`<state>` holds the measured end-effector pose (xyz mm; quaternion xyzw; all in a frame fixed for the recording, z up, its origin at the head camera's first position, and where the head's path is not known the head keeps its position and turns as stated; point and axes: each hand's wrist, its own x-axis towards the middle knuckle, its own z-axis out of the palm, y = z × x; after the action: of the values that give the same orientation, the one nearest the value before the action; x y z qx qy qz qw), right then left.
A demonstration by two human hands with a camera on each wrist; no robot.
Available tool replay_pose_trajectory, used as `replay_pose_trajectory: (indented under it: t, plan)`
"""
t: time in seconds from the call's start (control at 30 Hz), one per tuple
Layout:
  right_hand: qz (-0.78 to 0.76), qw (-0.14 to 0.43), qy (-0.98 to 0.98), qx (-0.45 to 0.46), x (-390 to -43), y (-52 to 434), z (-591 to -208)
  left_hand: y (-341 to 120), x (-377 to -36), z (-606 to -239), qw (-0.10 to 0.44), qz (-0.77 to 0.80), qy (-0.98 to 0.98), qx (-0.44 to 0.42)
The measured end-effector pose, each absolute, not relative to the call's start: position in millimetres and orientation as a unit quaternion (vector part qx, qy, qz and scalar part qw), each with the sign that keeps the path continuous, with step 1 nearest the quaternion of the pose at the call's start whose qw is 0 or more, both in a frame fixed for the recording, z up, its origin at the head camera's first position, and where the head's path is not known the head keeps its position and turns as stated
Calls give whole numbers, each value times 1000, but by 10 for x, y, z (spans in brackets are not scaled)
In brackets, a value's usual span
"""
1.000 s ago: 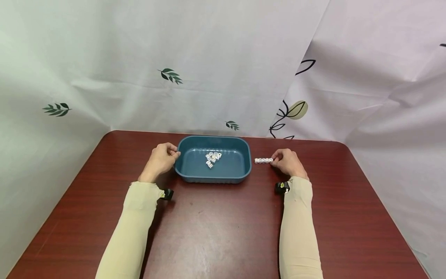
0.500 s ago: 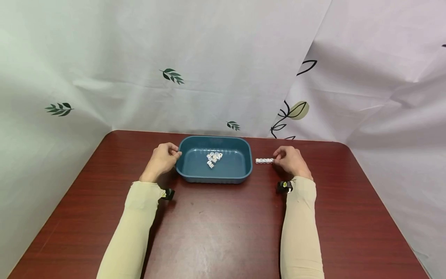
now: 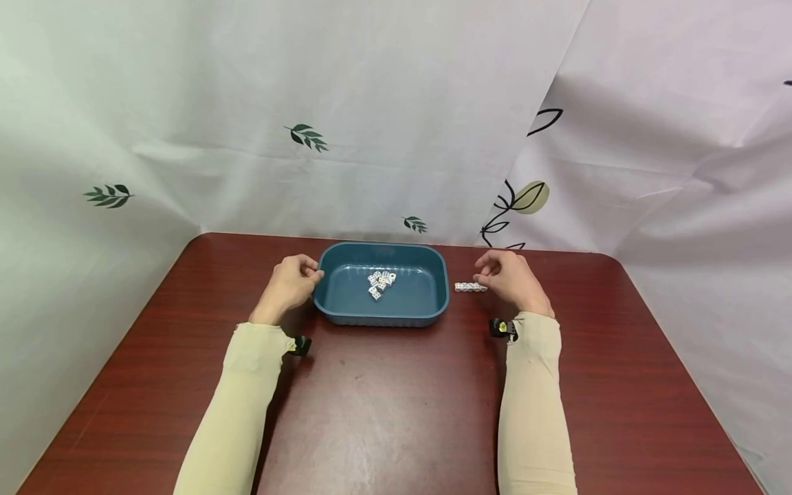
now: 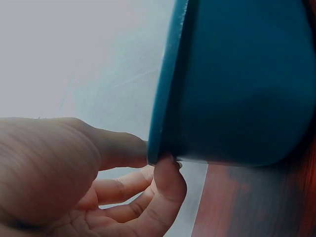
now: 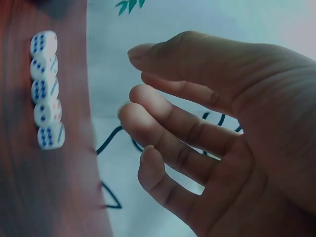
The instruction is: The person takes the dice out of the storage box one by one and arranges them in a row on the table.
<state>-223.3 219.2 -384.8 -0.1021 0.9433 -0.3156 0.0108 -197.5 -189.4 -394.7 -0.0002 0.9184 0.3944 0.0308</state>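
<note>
Here the tray (image 3: 322, 302) rim is pinched by the left hand (image 3: 288, 284); the right hand (image 3: 509, 278) is relaxed, empty; the dice row (image 3: 470, 287) is best left unnudged.

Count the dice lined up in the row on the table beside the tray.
5. The row of dice lies on the table right of the blue tray, just off the right hand; each die touches its neighbour, none hidden.

sleeves (image 3: 532, 405): beige, long, snug to wrist | wrist cams (image 3: 502, 329): sm black, both arms | hands bare
</note>
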Motion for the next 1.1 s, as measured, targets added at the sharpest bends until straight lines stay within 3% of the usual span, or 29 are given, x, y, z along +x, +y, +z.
replay_pose_trajectory:
  t: [1.1]
  plan:
    - [-332,0,920,-210,-2217,1421,-3755,-1892,-1970,-3940,36,404,914,-5]
